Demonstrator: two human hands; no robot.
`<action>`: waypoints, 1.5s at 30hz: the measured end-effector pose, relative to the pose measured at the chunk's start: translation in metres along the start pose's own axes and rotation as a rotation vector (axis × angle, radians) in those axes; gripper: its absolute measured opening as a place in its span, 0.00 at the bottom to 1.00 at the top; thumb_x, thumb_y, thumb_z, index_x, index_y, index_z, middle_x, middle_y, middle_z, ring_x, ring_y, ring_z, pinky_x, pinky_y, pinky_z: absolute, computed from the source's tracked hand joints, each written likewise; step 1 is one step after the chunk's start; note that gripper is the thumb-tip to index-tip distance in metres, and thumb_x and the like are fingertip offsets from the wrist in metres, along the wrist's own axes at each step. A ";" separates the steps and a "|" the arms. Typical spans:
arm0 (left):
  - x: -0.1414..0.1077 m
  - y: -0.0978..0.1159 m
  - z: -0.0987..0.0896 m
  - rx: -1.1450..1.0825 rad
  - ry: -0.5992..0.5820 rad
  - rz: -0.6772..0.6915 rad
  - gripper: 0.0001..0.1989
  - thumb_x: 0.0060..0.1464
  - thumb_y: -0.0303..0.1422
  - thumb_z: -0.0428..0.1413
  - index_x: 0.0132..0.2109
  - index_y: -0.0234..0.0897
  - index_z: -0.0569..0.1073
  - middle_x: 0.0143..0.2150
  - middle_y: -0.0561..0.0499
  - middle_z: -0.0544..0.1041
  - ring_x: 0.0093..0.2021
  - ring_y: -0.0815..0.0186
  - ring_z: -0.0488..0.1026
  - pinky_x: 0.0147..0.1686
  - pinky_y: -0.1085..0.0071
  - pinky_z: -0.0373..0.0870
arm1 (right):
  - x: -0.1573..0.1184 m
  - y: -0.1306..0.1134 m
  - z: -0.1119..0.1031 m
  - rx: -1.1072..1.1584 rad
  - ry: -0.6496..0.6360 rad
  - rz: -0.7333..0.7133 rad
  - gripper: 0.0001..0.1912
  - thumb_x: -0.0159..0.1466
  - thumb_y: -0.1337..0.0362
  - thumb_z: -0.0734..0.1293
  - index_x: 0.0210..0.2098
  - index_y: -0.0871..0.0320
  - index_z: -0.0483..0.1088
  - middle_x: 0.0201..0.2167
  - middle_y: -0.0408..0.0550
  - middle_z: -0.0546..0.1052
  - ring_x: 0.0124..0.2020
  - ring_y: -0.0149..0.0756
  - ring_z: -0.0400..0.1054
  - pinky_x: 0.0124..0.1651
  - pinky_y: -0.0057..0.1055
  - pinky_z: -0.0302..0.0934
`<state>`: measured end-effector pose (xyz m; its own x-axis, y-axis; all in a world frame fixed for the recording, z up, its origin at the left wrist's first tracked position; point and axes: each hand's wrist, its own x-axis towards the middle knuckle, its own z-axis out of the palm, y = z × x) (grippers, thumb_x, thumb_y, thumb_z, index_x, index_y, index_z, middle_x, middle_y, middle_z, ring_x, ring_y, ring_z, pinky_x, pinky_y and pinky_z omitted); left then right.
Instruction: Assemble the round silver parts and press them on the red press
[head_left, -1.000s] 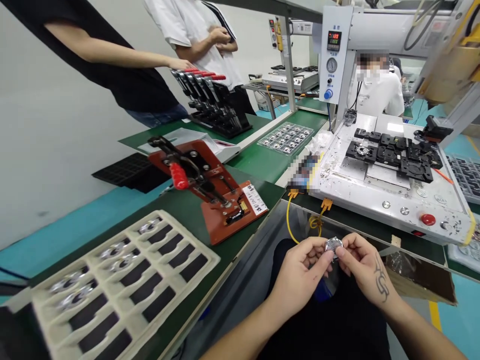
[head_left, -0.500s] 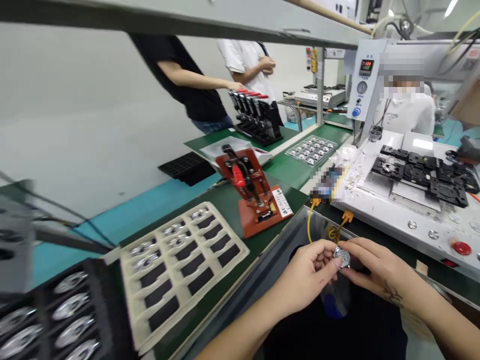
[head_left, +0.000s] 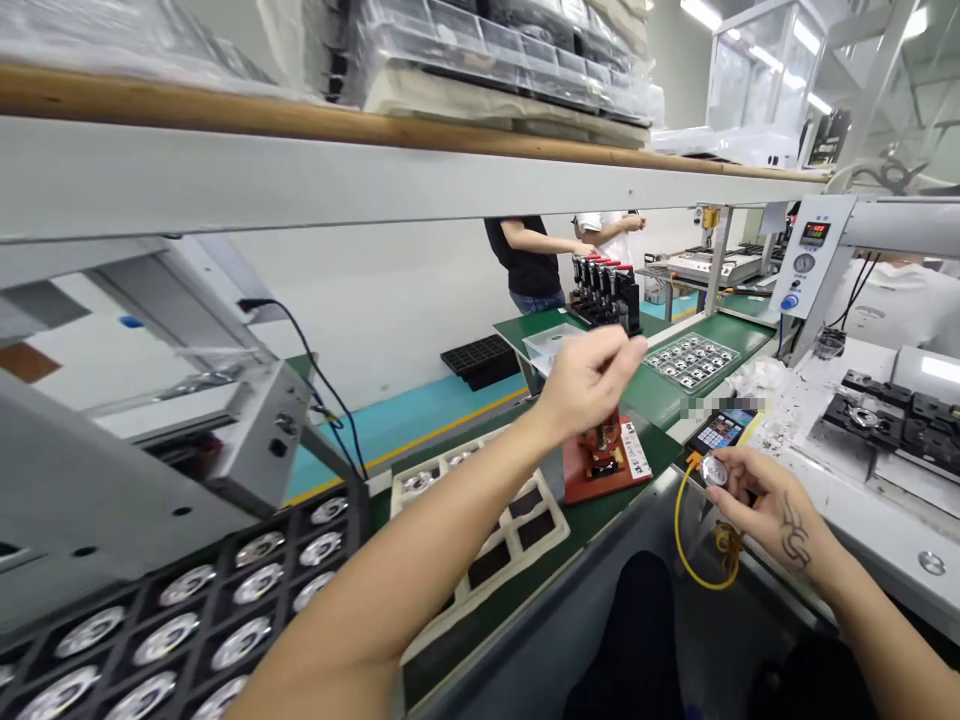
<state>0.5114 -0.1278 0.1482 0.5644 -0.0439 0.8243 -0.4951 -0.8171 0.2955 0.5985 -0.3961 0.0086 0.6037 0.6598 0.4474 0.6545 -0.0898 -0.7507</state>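
My right hand (head_left: 769,505) pinches a round silver watch case (head_left: 714,470) between thumb and fingers, above the yellow cable. My left hand (head_left: 589,380) is reached forward, its fingers curled closed at the handle of the orange-red toggle clamp fixture (head_left: 606,465). The hand covers the handle and most of the fixture's upper part; the base and a white label with writing show below it. Under my left forearm lies a cream tray (head_left: 551,520), partly hidden, with silver round parts (head_left: 420,480) in some pockets.
A black tray (head_left: 217,540) of silver round parts fills the lower left. A clear tray (head_left: 691,362) of parts lies farther back. A grey shelf beam (head_left: 375,180) crosses overhead. At right stands a white machine (head_left: 795,440). Two people stand beyond the bench by a black clamp row (head_left: 606,290).
My left hand has let go of the watch case and reached forward to the clamp fixture. My right hand keeps the watch case. The view has turned left and up.
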 end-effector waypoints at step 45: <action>-0.182 -0.078 -0.036 -0.057 -0.288 -0.937 0.19 0.51 0.44 0.67 0.45 0.36 0.79 0.34 0.53 0.75 0.33 0.64 0.71 0.33 0.69 0.66 | 0.121 0.072 0.148 -0.024 -0.406 -0.094 0.11 0.56 0.67 0.79 0.39 0.58 0.81 0.34 0.45 0.75 0.32 0.35 0.68 0.38 0.31 0.64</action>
<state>0.4233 -0.0360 -0.0079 0.8810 0.4630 0.0970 0.2084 -0.5639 0.7991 0.6511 -0.2122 -0.0640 0.3156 0.9060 0.2820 0.7116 -0.0294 -0.7020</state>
